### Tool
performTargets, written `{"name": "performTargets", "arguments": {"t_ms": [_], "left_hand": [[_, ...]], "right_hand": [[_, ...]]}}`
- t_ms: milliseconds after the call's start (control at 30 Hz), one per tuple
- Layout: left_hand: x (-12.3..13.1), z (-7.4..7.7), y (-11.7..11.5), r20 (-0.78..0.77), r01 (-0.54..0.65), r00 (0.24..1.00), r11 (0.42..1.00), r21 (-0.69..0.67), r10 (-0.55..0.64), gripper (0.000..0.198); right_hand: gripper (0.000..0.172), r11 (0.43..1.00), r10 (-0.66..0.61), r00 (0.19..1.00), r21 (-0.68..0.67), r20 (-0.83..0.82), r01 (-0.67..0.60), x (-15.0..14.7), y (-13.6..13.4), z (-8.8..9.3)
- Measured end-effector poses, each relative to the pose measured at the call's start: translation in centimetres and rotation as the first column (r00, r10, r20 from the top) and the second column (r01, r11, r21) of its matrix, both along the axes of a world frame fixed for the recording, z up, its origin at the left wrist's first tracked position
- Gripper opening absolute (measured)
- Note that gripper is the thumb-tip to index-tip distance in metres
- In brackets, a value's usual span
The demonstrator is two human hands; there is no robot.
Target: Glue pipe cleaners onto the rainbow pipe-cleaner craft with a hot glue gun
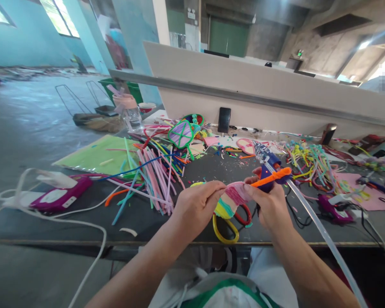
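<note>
My left hand [200, 201] is closed in a pinch on the left edge of a flat, striped craft piece [232, 199] in pink, cream, yellow and turquoise. At its other edge, my right hand [271, 203] has thumb and fingers closed on an orange pipe cleaner [274, 176]. A dark blue glue gun [265, 179] appears to sit in the same hand, partly hidden by the fingers. Its long, clear glue stick [321, 231] runs down across the right forearm. Below the piece lie a yellow loop [225, 235] and a red loop [246, 214], resembling scissor handles.
Loose pipe cleaners [155, 179] lie left, beside a green sheet [96, 156] and a purple power strip [62, 194]. A bottle [130, 113] and phone [224, 119] stand behind. Tangled pipe cleaners [311, 160] and another power strip [335, 209] are right. A white panel [263, 107] borders the table.
</note>
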State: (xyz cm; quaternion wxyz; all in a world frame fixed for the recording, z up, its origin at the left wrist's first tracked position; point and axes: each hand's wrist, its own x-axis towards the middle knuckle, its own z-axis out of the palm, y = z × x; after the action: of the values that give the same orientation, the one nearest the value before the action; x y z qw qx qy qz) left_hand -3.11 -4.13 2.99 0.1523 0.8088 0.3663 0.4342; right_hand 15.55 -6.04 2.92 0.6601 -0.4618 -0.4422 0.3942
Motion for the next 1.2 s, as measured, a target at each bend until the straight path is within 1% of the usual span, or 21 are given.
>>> {"name": "performTargets", "arguments": {"t_ms": [100, 233, 367, 533, 700, 800, 933, 1067, 1200], "left_hand": [[0.5, -0.5, -0.2, 0.054, -0.007, 0.998, 1.0, -0.019, 0.008, 0.016], [1.1, -1.3, -0.4, 0.119, -0.029, 0.993, 0.999, 0.017, 0.027, 0.017], [1.6, -2.0, -0.4, 0.143, -0.053, 0.989, 0.998, 0.031, 0.048, 0.017], [1.7, -2.5, 0.2, 0.14, -0.055, 0.989, 0.997, 0.049, 0.048, 0.016], [1.5, -2.5, 1.0, 0.095, -0.011, 0.996, 0.993, 0.118, 0.0, 0.017], [1.3, -2.4, 1.3, 0.048, 0.009, 0.999, 0.98, 0.198, -0.018, 0.019], [1.1, -2.5, 1.7, -0.018, -0.021, 0.999, 0.944, 0.328, 0.029, 0.021], [1.0, -2.5, 2.1, -0.047, -0.024, 0.998, 0.915, 0.403, 0.047, 0.02], [0.9, -2.4, 2.3, -0.053, -0.022, 0.997, 0.89, 0.455, 0.051, 0.02]], "right_hand": [[0.042, 1.0, -0.014, 1.0, 0.007, 0.008, 0.014, -0.1, 0.0, 0.2], [0.037, 1.0, -0.018, 1.0, 0.003, -0.001, 0.018, -0.3, 0.1, 0.3], [0.035, 1.0, -0.021, 1.0, -0.003, -0.012, 0.021, -0.4, 0.0, 0.5], [0.034, 1.0, -0.013, 1.0, -0.004, -0.013, 0.013, -0.2, 0.0, 0.4], [0.035, 0.999, -0.036, 0.999, -0.01, -0.007, 0.036, 0.0, 0.2, 0.3], [0.036, 0.999, -0.032, 0.999, 0.003, -0.007, 0.032, 0.0, 0.3, 0.3], [0.038, 0.999, -0.032, 0.999, 0.01, -0.006, 0.032, 0.1, 0.3, 0.2], [0.043, 0.999, -0.028, 1.0, 0.025, -0.007, 0.029, 0.1, 0.3, 0.1], [0.045, 0.999, -0.014, 1.0, 0.03, -0.014, 0.014, 0.1, 0.3, 0.2]]}}
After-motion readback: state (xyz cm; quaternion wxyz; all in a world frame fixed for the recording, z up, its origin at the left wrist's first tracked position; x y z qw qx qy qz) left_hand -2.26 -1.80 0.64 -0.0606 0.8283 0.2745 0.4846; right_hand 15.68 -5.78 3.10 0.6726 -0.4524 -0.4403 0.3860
